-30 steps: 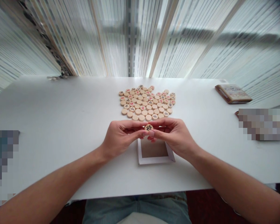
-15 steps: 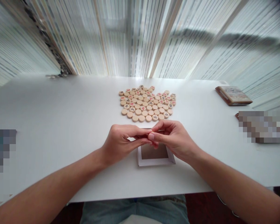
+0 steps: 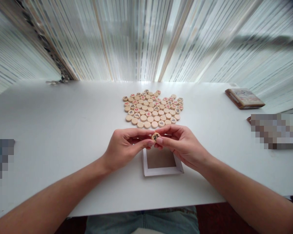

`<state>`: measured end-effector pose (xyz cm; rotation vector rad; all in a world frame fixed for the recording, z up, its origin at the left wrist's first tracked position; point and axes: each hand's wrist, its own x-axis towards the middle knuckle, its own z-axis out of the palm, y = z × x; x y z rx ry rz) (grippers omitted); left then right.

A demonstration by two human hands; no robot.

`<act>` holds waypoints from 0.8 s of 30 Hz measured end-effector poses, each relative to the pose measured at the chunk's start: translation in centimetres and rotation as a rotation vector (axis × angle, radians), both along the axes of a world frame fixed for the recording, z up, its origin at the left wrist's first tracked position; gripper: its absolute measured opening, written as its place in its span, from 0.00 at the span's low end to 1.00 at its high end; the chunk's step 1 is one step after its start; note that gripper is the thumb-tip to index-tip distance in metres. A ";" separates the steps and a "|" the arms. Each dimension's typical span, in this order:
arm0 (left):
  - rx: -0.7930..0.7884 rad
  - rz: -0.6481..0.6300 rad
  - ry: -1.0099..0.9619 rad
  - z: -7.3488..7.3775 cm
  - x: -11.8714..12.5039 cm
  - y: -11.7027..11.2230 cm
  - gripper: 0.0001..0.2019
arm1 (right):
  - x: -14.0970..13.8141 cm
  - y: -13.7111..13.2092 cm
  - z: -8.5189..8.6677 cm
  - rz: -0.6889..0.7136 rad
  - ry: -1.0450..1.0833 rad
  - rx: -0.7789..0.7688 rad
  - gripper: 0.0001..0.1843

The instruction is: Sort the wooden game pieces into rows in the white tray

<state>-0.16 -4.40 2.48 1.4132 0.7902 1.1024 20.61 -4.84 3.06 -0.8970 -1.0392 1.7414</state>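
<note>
A round wooden Chinese chess piece (image 3: 155, 136) with a black character faces me, pinched between both hands. My left hand (image 3: 127, 145) grips it from the left with thumb and fingertips. From the right, my right hand (image 3: 179, 141) is closed on it too, its thumb over the lower right of the face. Below the hands lies a shallow box tray (image 3: 161, 171) with a white rim and brown inside; the hands hide its far side. Just beyond them, many Chinese chess pieces (image 3: 150, 119) are spread flat on the table, some showing red or black characters, others blank.
The white table (image 3: 63, 136) reaches to a striped curtain (image 3: 127, 42) at the back. A flat box (image 3: 244, 98) lies at the far right, with a blurred-out object (image 3: 274, 131) nearer me. Another blurred-out object (image 3: 1, 159) is at the left edge.
The chess piece, hidden between my fingers before, now shows its black character towards me. My hands have stayed nearly in place, with the fingers shifted around the piece.
</note>
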 end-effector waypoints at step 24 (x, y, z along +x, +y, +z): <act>-0.072 -0.028 -0.099 0.1 0.4 0.0 0.11 | -0.1 -0.4 -0.2 -0.096 -0.103 0.170 0.13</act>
